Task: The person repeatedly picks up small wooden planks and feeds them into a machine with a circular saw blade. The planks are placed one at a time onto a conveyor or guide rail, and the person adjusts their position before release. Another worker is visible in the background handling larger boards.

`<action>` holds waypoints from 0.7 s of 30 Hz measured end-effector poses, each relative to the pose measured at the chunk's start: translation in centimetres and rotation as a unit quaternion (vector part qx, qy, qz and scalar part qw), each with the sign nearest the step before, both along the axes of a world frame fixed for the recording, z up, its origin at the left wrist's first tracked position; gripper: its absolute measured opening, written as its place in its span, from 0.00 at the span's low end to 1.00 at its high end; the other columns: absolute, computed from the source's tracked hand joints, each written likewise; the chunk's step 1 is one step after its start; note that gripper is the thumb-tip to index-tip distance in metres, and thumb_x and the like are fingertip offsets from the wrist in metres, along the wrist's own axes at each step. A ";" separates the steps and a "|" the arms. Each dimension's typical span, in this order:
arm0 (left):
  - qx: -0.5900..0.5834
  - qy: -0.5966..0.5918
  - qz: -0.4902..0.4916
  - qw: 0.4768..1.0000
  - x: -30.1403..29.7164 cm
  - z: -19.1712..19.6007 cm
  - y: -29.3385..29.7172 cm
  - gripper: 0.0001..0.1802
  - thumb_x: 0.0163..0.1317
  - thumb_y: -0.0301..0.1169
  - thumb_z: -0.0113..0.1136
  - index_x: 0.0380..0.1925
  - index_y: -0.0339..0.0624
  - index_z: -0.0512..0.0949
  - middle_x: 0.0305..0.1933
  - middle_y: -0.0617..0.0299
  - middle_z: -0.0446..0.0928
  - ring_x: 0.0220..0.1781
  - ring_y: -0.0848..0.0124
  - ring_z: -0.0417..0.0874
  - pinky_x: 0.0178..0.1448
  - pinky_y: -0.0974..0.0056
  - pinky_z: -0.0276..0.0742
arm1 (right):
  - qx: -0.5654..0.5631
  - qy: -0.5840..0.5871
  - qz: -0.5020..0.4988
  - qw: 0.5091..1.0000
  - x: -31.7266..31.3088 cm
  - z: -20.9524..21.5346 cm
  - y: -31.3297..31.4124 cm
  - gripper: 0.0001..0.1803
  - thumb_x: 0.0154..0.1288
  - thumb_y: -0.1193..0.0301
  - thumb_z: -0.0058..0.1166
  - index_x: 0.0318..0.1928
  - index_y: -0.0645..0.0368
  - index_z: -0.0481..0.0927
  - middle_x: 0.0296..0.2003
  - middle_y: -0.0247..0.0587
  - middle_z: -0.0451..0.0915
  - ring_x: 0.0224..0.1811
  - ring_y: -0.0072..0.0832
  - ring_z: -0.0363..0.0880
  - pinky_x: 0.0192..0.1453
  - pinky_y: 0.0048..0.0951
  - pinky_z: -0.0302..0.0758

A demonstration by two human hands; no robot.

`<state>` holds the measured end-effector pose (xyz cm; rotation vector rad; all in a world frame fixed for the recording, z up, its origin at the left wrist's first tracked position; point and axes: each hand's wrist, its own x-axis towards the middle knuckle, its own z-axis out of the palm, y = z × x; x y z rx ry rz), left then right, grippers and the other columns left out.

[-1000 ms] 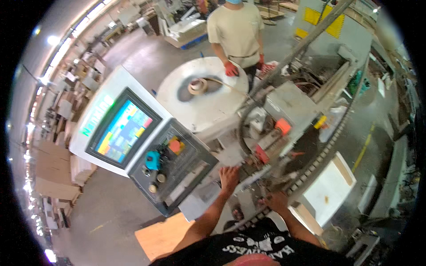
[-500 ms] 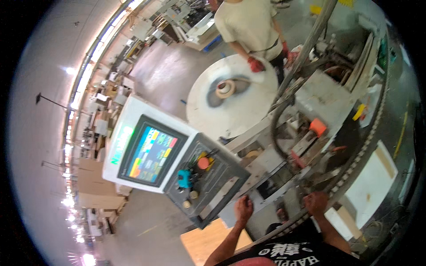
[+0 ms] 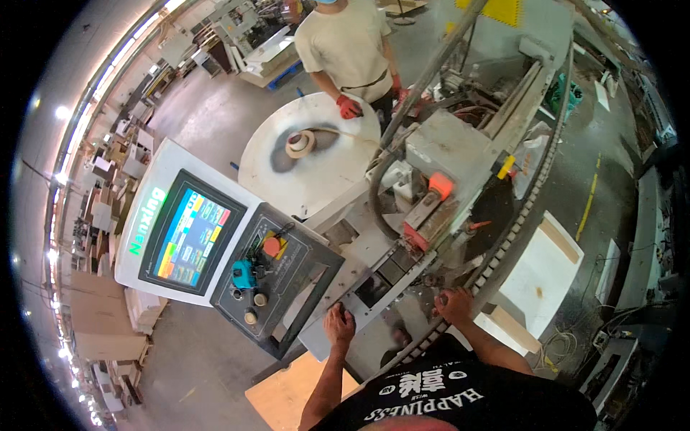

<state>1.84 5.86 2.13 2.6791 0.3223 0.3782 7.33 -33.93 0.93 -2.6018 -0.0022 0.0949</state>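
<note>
My left hand (image 3: 339,327) rests at the near edge of the machine's grey metal bed (image 3: 316,332), below the control panel, its fingers curled; whatever is in them is hidden. Farther right, my right hand (image 3: 453,306) is closed beside the roller track (image 3: 496,262), and its grip is also hidden from view. Between my hands are dark square plates (image 3: 374,289) set into the bed. Beyond them sit a red-orange machine part (image 3: 440,187) and a bent grey hose (image 3: 376,205). The control panel (image 3: 277,276) has a lit screen (image 3: 192,233), a red button and knobs.
A person (image 3: 345,54) with red gloves stands behind a large round white table (image 3: 309,176) holding a tape roll (image 3: 300,144). A white board (image 3: 539,280) lies to the right of the track. Near my left forearm is a wooden board (image 3: 287,391). Stacked cardboard (image 3: 108,312) stands left.
My view has swung to the right, so the whole scene sits farther left. Both hands remain at about the same places on the machine. The person's gloved hand still rests on the round table.
</note>
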 end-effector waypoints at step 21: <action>-0.007 -0.034 -0.020 0.999 -0.9 0.2 0.6 0.20 0.69 0.34 0.63 0.59 0.43 0.78 0.50 0.49 0.82 0.53 0.46 0.83 0.57 0.45 0.77 | -0.168 0.374 -0.016 0.912 -16.2 5.9 -27.6 0.77 0.44 0.43 0.84 0.86 0.59 0.47 0.81 0.62 0.60 0.83 0.59 0.60 0.87 0.62 0.55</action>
